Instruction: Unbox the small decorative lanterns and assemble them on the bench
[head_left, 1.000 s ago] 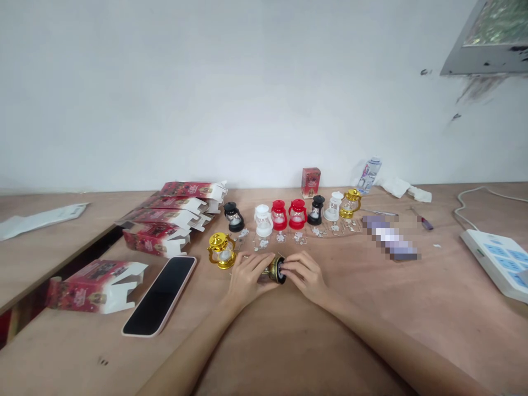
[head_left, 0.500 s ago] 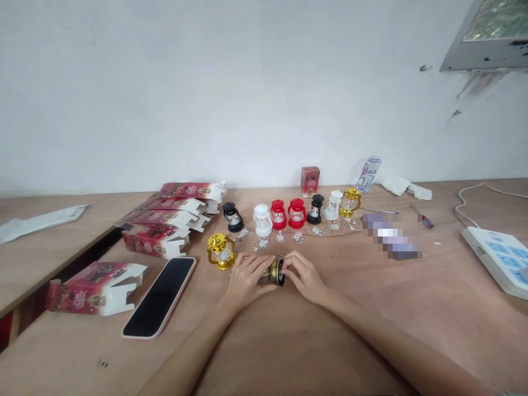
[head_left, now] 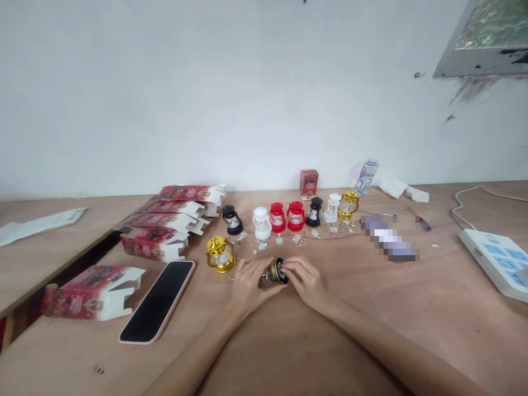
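My left hand (head_left: 248, 281) is wrapped round a small bronze-and-black toy lantern (head_left: 273, 270), which lies tilted on its side with its dark base facing right. Against that base, the fingers of my right hand (head_left: 307, 279) are pinched together; whatever is between them is hidden. Just left of my left hand stands a shiny gold lantern (head_left: 220, 254). Behind my hands is a row of lanterns: black (head_left: 232, 220), white (head_left: 261, 223), two red (head_left: 295, 216), then black, white and gold ones. Small white pieces with thin wires (head_left: 279, 240) lie in front of the row.
Opened red boxes (head_left: 93, 291) lie on the left, near a phone (head_left: 157, 302). One closed red box (head_left: 308, 184) stands by the wall beside a bottle (head_left: 367, 177). To the right are a blurred purple object (head_left: 388, 237), a screwdriver (head_left: 424, 223) and a white power strip (head_left: 495, 258).
The bronze lantern has turned slightly, so more of its base faces my right hand. My right fingers have shifted a little on the base. The view has tilted slightly.
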A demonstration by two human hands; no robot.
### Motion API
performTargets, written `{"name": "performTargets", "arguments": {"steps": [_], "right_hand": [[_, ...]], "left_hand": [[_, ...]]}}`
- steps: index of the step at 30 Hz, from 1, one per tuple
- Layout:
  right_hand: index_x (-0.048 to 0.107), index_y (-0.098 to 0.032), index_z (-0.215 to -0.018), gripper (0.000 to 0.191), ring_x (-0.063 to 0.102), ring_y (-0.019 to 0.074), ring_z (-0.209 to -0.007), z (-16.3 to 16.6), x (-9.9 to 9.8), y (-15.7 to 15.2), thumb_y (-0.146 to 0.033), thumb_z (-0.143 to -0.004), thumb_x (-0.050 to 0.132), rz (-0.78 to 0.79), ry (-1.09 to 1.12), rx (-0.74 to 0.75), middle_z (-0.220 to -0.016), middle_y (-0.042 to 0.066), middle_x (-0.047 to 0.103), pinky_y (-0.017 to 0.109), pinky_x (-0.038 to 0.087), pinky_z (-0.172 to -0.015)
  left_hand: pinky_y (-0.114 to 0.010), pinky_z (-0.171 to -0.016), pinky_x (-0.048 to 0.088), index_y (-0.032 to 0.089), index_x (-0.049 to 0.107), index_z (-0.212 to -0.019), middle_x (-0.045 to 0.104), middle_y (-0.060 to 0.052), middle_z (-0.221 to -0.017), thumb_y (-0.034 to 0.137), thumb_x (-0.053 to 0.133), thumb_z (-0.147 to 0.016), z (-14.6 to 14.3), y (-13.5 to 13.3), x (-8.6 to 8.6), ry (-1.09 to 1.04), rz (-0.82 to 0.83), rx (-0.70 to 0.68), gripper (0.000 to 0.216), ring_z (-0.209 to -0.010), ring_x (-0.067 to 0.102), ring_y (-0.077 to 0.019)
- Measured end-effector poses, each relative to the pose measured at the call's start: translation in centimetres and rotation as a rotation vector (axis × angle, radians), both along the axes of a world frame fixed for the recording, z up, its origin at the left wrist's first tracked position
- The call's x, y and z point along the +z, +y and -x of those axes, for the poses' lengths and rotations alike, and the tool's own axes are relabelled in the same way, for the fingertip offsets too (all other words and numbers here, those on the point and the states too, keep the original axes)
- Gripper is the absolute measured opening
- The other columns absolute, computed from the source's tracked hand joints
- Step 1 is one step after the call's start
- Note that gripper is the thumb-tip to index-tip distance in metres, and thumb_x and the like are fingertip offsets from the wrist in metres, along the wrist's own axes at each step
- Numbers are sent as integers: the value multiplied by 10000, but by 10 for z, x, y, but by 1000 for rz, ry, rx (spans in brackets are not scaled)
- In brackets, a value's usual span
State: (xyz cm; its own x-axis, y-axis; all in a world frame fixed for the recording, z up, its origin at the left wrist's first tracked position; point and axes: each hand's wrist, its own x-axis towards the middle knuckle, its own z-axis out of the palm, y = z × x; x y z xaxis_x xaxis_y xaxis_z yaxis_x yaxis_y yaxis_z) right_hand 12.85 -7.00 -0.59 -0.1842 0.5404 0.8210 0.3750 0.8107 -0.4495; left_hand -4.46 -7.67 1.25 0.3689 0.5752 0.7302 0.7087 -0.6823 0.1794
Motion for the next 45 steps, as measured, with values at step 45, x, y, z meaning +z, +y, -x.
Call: {"name": "performTargets", "arguments": {"steps": [45], "right_hand": [[474, -171, -1179, 381, 476, 255, -1015, -5, -3, 13, -212, -810, 559, 528, -467, -59, -1138, 88, 613, 393, 413, -861]], "left_hand": [[-377, -742, 353, 114, 663, -843, 682, -138, -804, 122, 608, -755, -25, 43, 70, 1042, 175, 208, 104, -818, 628, -283]]}}
